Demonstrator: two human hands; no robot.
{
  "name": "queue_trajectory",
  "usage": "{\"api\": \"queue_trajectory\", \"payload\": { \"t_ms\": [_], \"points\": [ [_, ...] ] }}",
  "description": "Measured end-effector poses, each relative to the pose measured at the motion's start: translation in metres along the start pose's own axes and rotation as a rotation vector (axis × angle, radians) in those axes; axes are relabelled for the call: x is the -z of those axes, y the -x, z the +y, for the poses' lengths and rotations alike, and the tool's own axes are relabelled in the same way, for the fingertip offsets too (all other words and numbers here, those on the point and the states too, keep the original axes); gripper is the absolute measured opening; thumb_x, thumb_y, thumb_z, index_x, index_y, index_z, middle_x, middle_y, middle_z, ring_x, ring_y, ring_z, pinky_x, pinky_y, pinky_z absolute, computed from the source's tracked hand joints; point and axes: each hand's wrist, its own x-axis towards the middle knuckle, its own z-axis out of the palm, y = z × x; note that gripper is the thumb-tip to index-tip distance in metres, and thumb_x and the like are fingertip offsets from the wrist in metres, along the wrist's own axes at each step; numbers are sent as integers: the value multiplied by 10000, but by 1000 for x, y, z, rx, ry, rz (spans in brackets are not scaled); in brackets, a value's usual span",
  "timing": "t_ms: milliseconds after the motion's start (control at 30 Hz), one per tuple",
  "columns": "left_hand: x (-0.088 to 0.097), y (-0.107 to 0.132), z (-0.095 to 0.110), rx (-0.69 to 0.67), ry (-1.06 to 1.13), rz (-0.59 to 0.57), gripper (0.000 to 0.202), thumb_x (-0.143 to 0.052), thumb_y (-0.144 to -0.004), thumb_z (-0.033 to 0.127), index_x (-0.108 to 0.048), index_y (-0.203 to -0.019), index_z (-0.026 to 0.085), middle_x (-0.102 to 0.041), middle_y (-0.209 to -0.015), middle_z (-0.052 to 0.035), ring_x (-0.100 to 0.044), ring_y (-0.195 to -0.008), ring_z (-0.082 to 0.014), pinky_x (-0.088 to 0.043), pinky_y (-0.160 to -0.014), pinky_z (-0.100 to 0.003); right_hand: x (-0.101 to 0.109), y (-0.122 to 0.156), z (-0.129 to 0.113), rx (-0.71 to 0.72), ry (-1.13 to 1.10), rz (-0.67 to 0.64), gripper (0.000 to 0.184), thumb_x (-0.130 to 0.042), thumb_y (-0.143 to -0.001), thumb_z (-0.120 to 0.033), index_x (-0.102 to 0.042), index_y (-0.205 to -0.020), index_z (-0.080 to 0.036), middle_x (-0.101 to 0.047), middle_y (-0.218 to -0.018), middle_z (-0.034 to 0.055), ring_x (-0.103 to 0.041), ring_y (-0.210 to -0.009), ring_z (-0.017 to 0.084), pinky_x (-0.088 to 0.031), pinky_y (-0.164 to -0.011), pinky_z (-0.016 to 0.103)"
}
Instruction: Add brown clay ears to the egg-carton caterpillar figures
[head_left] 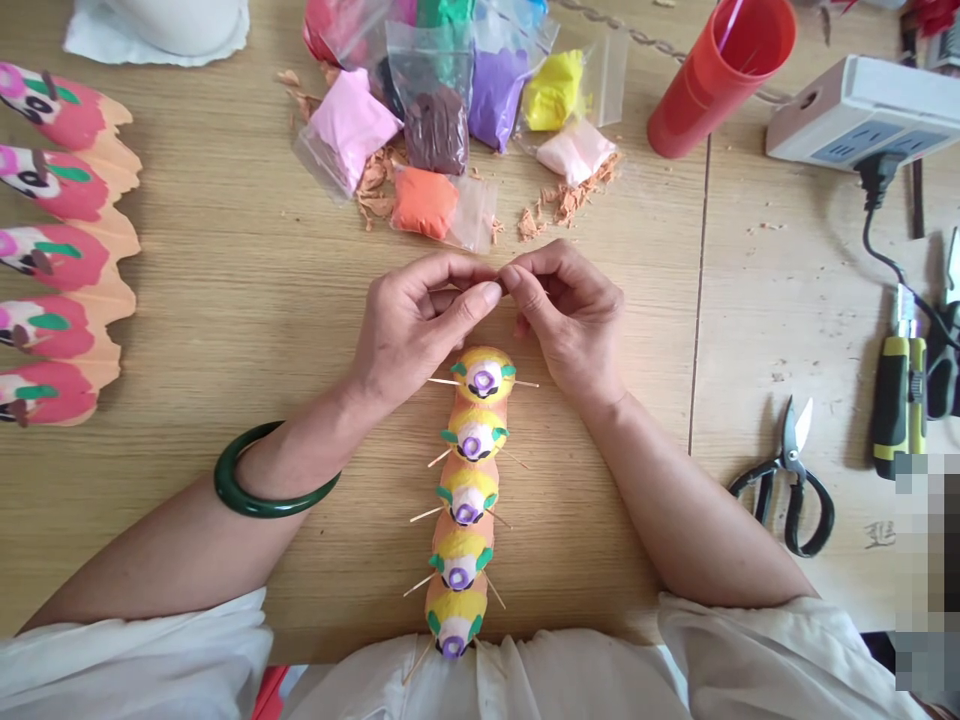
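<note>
My left hand (427, 315) and my right hand (566, 310) meet fingertip to fingertip over the table. Both pinch at a tiny dark bit between thumbs and forefingers, too small and covered to make out. Just below them lies a strip of joined yellow cups (469, 490), like a piece of egg carton, running toward my body. Each cup carries a white patch, a purple ring and green side pieces. Thin wooden sticks, like toothpicks, poke out at the sides. A dark green bangle (277, 505) circles my left forearm.
Several bags of coloured clay (435, 130) lie beyond my hands among orange scraps. Pink-painted cups (67, 260) stand at the left. On the right are a red cup (720, 75), a power strip (862, 115), scissors (787, 480) and a utility knife (900, 400).
</note>
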Motion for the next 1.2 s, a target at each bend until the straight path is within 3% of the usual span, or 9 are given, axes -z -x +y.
{"api": "queue_trajectory", "payload": {
  "t_ms": [233, 333, 500, 800, 900, 1100, 1200],
  "points": [
    [0, -1, 0, -18, -61, 11, 294, -793, -894, 522, -780, -880, 229, -658, -678, 12, -523, -515, -80, -398, -446, -233, 1, 0, -2, 30, -63, -12, 207, -763, -934, -429, -748, -862, -236, -653, -827, 2, -563, -688, 118, -521, -607, 280],
    [0, -1, 1, -12, -102, 7, 321, -800, -875, 536, -774, -839, 219, -640, -655, 15, -521, -518, -83, -396, -457, -234, -1, 0, -2, 6, -69, -19, 245, -770, -920, -478, -742, -909, -234, -652, -846, -5, -543, -670, 107, -506, -588, 270],
    [-2, 1, 8, 9, -155, -20, 264, -819, -844, 458, -780, -827, 198, -650, -655, 16, -550, -562, -92, -417, -492, -222, -1, 0, -3, -23, -12, -25, 404, -755, -895, -596, -676, -780, -218, -624, -779, -6, -554, -682, 113, -520, -601, 265],
    [0, -1, -3, 4, -33, 33, 241, -819, -877, 454, -791, -851, 217, -608, -636, 17, -471, -473, -75, -346, -422, -242, -3, 0, -4, -68, -42, 6, 335, -738, -915, -575, -697, -939, -243, -645, -869, 3, -558, -689, 119, -513, -566, 269],
    [0, 0, -1, -3, -34, 2, 235, -827, -871, 434, -782, -806, 212, -562, -592, 30, -441, -466, -72, -332, -437, -255, -3, 0, -3, -54, -19, -19, 358, -742, -908, -587, -676, -868, -237, -629, -830, 0, -536, -669, 113, -497, -555, 265],
    [0, 2, 1, 26, -31, -1, 271, -798, -884, 489, -810, -902, 219, -638, -643, 14, -455, -484, -84, -347, -435, -264, -1, -1, 0, -72, -26, 10, 402, -727, -908, -615, -640, -806, -236, -605, -793, -10, -542, -636, 106, -495, -539, 261],
    [0, 1, 0, 16, -52, 7, 305, -796, -884, 519, -797, -839, 217, -626, -615, 19, -451, -476, -77, -342, -428, -251, -1, -1, -2, -55, -56, 4, 374, -751, -905, -575, -653, -790, -233, -614, -795, -9, -566, -660, 110, -522, -560, 265]
  ]
}}
